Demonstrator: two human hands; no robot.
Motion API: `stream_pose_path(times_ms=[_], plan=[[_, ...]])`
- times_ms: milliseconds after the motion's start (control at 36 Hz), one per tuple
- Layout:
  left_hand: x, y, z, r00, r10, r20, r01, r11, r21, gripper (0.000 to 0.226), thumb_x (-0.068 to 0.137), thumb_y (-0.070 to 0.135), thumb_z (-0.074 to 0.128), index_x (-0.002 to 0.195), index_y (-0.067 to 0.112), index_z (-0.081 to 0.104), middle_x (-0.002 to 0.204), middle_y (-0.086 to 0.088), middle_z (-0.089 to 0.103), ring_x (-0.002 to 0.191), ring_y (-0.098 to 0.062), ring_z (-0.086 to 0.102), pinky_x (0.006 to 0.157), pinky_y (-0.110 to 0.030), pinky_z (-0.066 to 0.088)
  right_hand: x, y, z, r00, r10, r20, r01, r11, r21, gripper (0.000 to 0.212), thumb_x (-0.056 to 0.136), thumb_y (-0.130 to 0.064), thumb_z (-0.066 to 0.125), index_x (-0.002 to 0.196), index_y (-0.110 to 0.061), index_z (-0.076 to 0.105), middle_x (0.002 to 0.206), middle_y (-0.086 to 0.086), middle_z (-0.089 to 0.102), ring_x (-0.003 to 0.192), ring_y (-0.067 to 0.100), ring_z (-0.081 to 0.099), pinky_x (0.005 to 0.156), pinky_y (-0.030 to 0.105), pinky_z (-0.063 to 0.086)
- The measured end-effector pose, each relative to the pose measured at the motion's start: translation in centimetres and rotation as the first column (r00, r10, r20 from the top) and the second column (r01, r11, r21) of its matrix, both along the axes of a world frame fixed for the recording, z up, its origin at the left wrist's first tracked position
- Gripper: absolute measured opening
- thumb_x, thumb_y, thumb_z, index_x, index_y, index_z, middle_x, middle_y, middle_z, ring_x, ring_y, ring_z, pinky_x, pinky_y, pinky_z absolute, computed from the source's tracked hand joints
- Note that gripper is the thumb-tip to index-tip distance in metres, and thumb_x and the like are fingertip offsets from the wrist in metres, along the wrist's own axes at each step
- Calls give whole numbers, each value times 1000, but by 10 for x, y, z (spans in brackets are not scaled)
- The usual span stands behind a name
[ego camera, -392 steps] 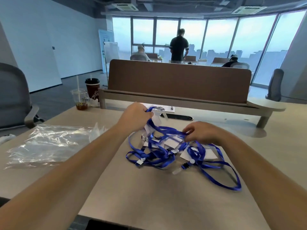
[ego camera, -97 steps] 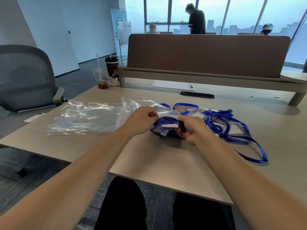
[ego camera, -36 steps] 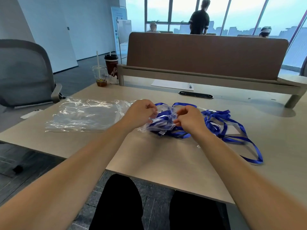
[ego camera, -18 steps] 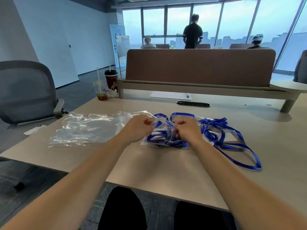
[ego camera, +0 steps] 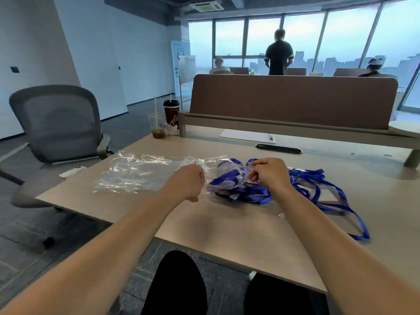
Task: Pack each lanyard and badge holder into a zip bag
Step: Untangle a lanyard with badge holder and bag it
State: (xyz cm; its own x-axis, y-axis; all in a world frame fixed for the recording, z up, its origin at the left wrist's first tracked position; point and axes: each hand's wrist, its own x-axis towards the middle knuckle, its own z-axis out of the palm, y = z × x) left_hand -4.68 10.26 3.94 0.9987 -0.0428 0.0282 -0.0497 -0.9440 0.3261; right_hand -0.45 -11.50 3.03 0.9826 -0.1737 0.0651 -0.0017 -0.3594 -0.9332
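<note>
A clear zip bag [ego camera: 226,178] with a blue lanyard and badge holder bunched inside lies on the desk between my hands. My left hand [ego camera: 188,181] is curled in a fist at the bag's left edge and seems to pinch it; the fingertips are hidden. At the bag's right end, my right hand [ego camera: 270,176] pinches the plastic. To the right, loose blue lanyards [ego camera: 316,187] with clear badge holders lie in a tangled pile, one loop [ego camera: 361,233] trailing toward the desk's front edge.
A stack of empty clear zip bags [ego camera: 141,173] lies left of my hands. Two drink cups [ego camera: 164,120] stand at the far left corner. Behind are a brown divider [ego camera: 293,101], a paper sheet [ego camera: 245,135] and a black cable slot [ego camera: 278,148]. An office chair [ego camera: 56,123] stands left.
My hands have drawn apart along the bag's top edge, the left going left and the right staying by the lanyard pile. The lanyard sits deeper in the bag than 2.7 s ago.
</note>
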Motion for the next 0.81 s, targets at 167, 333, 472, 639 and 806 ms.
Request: stream_pose_path(times_ms=[167,333,472,639,806], plan=[[14,7,22,969,189,159,-97,883,-459,13,96,11,52,95,6,65,97,-10,67,73,-25,74,74,-40,60,6,6,26,998,-6,60,2,997,76,25,90,2,49,88,-6,72,67,10,71,47,13,59,53,25,50],[17,8,51,937,263,231,-80,803,-591,15,92,24,62,104,19,54,88,-1,69,77,-16,71,80,-46,59,8,5,55,994,-8,113,-2,996,90,20,90,0,50,90,-11,67,71,11,72,53,16,61,50,25,46],[12,13,72,948,180,262,-8,837,-547,33,88,39,71,109,21,52,93,8,65,88,-12,66,73,-31,54,10,4,73,994,-10,107,-12,980,197,13,95,-6,57,92,-1,69,75,12,73,60,19,69,58,26,54],[16,29,85,941,130,313,65,837,-543,33,85,29,76,111,21,58,100,6,68,90,-13,63,66,-23,45,14,-2,88,983,11,182,-30,994,102,22,97,2,48,100,-6,67,86,9,75,78,19,75,76,36,62],[20,31,99,905,179,386,175,671,-721,6,91,8,67,86,9,65,81,-11,73,73,-24,73,79,-41,61,11,-4,100,933,22,359,42,985,-170,6,94,-14,65,93,-18,69,80,-2,73,73,12,72,73,33,60]])
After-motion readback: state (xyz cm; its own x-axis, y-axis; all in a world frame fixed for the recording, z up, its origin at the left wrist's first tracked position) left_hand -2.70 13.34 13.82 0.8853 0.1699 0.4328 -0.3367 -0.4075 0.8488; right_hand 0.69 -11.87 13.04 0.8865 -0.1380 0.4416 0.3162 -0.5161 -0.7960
